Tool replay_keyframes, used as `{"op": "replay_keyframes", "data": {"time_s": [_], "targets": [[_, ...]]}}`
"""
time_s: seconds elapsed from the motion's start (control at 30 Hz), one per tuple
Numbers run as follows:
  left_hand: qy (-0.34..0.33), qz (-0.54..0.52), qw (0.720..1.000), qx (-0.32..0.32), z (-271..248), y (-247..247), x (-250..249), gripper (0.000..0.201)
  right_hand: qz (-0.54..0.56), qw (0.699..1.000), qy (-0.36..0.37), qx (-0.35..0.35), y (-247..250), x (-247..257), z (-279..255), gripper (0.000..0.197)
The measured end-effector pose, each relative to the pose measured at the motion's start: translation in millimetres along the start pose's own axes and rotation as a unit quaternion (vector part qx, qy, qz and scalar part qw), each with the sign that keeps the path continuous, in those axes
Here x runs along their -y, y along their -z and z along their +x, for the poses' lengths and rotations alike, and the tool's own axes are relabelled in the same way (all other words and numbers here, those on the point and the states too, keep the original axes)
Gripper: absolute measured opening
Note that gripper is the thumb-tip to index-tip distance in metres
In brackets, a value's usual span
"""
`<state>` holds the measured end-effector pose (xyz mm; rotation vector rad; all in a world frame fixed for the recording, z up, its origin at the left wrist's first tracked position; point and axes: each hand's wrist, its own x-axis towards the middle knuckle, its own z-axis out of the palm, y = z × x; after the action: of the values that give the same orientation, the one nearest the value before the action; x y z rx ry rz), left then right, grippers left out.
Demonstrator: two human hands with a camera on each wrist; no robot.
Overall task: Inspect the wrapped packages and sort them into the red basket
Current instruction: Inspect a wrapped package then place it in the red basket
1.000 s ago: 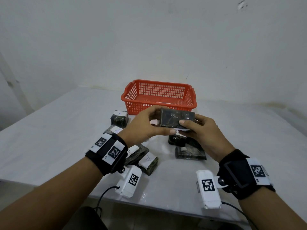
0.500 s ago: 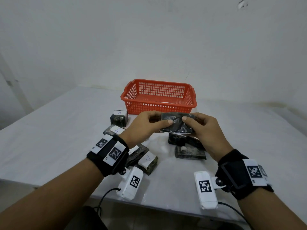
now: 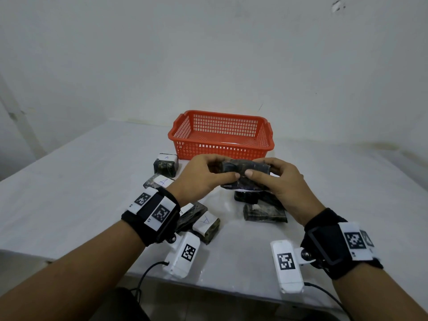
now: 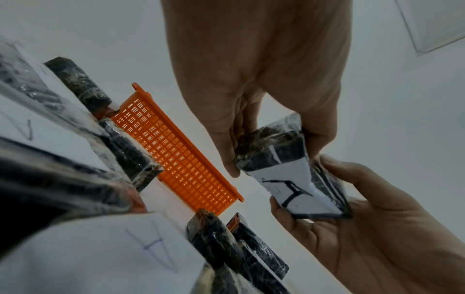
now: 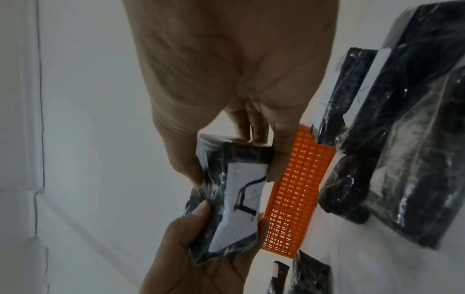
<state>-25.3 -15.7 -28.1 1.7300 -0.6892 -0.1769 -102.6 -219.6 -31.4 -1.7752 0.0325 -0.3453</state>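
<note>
Both hands hold one dark wrapped package [image 3: 243, 171] above the table, just in front of the red basket [image 3: 222, 135]. My left hand [image 3: 203, 174] grips its left end, my right hand [image 3: 275, 179] its right end. Its white label with a black letter A [image 4: 289, 185] faces down toward the wrist cameras and also shows in the right wrist view [image 5: 241, 199]. The red basket [image 4: 176, 151] stands behind the package, with something pale barely visible inside it.
Several more wrapped packages lie on the white table [image 3: 69, 193]: labelled ones on the left [image 3: 165, 164] [image 3: 207, 224] and dark ones under my right hand [image 3: 264, 213]. White walls close the back and sides. The table's front edge runs below my wrists.
The package has been turned in my hands: its broad dark face showed before, now an edge faces up and the label faces down. Both hands rose slightly toward the basket.
</note>
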Motion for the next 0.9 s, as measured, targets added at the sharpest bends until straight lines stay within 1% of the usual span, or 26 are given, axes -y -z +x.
{"op": "replay_keyframes", "data": {"time_s": [0.07,0.17,0.3,0.37,0.47,0.53,0.6,0.67,0.7,0.73,0.8,0.83,0.9], "targets": [[0.007,-0.007,1.0,0.01,-0.5,0.2,-0.7,0.035,0.003,1.0,0.0,-0.012,0.3,-0.7,0.9,0.031],[0.012,-0.018,1.0,0.016,-1.8,-0.9,-1.9,0.035,0.011,1.0,0.002,-0.019,0.9,-0.9,1.8,0.031],[0.011,0.008,1.0,-0.012,1.0,-1.0,-1.5,0.03,0.018,1.0,-0.015,0.017,3.0,-1.2,0.6,0.042],[0.02,0.011,1.0,-0.007,1.7,0.0,-1.8,0.032,0.026,0.999,-0.018,0.02,4.8,-2.2,0.9,0.044],[0.036,0.029,0.999,0.022,1.7,0.1,-3.4,0.034,0.032,0.999,-0.014,0.01,6.1,-2.8,0.4,0.044],[0.04,0.039,0.998,0.017,1.7,0.4,-3.7,0.033,0.041,0.999,-0.015,0.012,5.6,-2.4,-1.2,0.048],[0.034,0.05,0.998,0.002,1.9,1.9,-1.8,0.038,0.054,0.998,-0.019,0.021,5.1,-2.8,-3.0,0.054],[0.017,0.065,0.998,-0.005,1.5,2.6,1.6,0.048,0.066,0.996,-0.04,0.033,4.3,-2.4,-4.2,0.059],[0.009,0.071,0.997,-0.005,0.7,2.9,2.8,0.052,0.077,0.994,-0.059,0.041,3.2,-1.5,-4.6,0.059],[0.004,0.074,0.997,-0.003,0.2,3.2,4.1,0.055,0.094,0.991,-0.08,0.044,1.6,-0.5,-4.6,0.054],[-0.002,0.072,0.997,0.0,0.0,3.2,5.9,0.061,0.117,0.987,-0.104,0.038,-0.3,0.4,-3.2,0.037],[-0.003,0.067,0.998,0.003,-0.2,2.9,6.3,0.064,0.118,0.987,-0.103,0.029,-0.2,0.1,-2.4,0.031],[0.003,0.059,0.998,0.012,-1.1,0.5,3.6,0.068,0.109,0.99,-0.086,0.009,1.1,-1.1,-0.9,0.03]]}}
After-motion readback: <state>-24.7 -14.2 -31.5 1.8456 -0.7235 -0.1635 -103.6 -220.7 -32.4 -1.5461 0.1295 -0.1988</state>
